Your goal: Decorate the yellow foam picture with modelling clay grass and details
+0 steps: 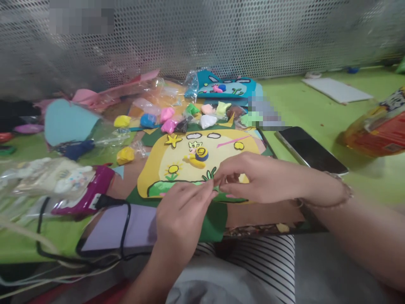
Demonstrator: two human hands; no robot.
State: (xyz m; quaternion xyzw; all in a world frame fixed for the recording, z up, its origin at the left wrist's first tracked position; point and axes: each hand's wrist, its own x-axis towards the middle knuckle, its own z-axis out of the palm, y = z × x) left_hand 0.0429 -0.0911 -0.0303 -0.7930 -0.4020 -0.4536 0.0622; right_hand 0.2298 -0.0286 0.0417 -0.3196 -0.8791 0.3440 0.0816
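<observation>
A yellow paper picture [148,164] lies on green and brown sheets, with a clay snail [199,156], a star [173,141], a sun [173,169] and a green strip along its lower edge. Over that lower edge my left hand [185,211] has its fingers pressed together, the tips touching my right hand. Coming in from the right, my right hand [243,175] is curled in a pinch above the picture's lower right part. Whatever is between the fingertips of either hand is too small to make out.
Several colored clay lumps [167,120] lie behind the picture. A phone [311,150] and a bottle [376,131] are at the right. A purple case [88,194] and black cable [126,228] lie left. A blue paper picture [205,82] stands behind.
</observation>
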